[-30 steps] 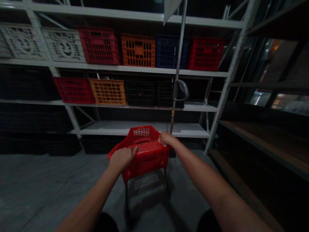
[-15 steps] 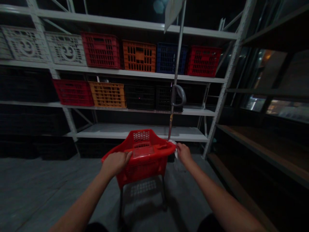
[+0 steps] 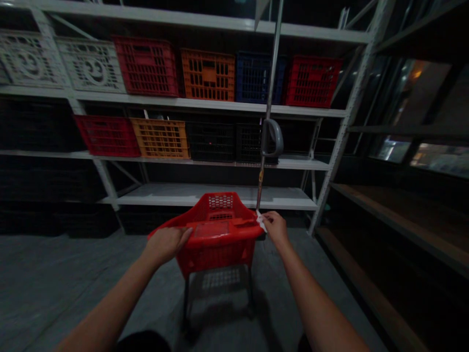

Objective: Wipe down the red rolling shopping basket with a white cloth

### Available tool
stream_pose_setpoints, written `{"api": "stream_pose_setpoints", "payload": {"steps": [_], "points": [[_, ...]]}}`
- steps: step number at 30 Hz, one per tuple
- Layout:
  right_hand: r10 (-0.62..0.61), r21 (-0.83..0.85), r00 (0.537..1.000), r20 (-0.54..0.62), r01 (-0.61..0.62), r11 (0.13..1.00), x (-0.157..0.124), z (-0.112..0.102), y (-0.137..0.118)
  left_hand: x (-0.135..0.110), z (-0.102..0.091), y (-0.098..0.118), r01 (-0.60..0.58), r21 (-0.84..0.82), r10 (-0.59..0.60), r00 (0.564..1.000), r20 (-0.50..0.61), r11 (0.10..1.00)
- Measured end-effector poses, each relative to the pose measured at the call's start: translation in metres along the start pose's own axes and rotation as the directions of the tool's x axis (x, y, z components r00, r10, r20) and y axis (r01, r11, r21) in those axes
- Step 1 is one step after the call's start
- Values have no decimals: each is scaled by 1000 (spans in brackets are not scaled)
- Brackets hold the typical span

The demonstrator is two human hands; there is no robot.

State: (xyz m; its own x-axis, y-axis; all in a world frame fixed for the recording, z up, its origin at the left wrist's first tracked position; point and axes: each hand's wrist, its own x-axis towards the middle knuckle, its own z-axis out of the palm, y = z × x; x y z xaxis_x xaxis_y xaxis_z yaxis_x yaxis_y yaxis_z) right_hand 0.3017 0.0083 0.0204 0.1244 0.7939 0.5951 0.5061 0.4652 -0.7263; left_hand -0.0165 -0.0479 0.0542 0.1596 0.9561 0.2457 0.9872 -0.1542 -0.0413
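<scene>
A red plastic shopping cart [image 3: 216, 254] stands on the floor in front of me, with its handle side towards me. My left hand [image 3: 165, 244] is wrapped over the left part of its handle, thumb on top. At the handle's right end, my right hand [image 3: 275, 226] pinches a crumpled white cloth or tissue [image 3: 261, 221] against the red rim. A metal pole [image 3: 270, 93] with a grey loop handle [image 3: 274, 138] rises from the cart's right side. The cart's basket looks bare inside where I can see it.
Ahead is a white metal rack [image 3: 220, 200] with plastic crates, among them an orange crate [image 3: 208, 74], a blue crate [image 3: 259, 78] and a yellow crate [image 3: 161, 138]. Dark shelving [image 3: 395, 220] runs along the right. Grey concrete floor [image 3: 73, 274] lies at the left.
My right hand has shifted slightly left and up onto the handle's end, and more of the white cloth shows. My left hand stays on the handle. The view has moved slightly.
</scene>
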Motion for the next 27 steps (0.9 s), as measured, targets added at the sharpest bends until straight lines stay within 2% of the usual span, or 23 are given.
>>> {"api": "stream_pose_setpoints", "payload": {"steps": [3,6,9,15,18,20,22,24,27], "points": [[105,-61,992,69,-101,993,8,-5,5,0,2,-1,40,38,-40,999,-10,998],[75,-100,993,87,-66,993,-5,-13,5,-1,2,-4,67,43,-67,998,-2,997],[100,15,984,150,-104,994,-13,-15,8,-3,0,-10,52,4,-52,999,10,999],[296,233,938,178,-333,914,17,15,28,-4,-3,-18,28,-5,-28,999,24,1000],[328,279,930,167,-364,889,23,30,32,-4,-2,-20,64,2,-64,998,12,998],[344,307,926,159,-377,874,17,34,33,-6,-2,-18,61,11,-60,996,-64,998],[368,336,914,169,-405,851,3,35,31,-10,-1,-10,71,25,-63,974,-216,997],[389,363,901,195,-434,825,-12,35,28,-14,0,7,104,19,-90,929,-360,994],[390,415,881,267,-471,778,-33,31,20,-16,5,42,111,-37,-116,896,-429,993]]}}
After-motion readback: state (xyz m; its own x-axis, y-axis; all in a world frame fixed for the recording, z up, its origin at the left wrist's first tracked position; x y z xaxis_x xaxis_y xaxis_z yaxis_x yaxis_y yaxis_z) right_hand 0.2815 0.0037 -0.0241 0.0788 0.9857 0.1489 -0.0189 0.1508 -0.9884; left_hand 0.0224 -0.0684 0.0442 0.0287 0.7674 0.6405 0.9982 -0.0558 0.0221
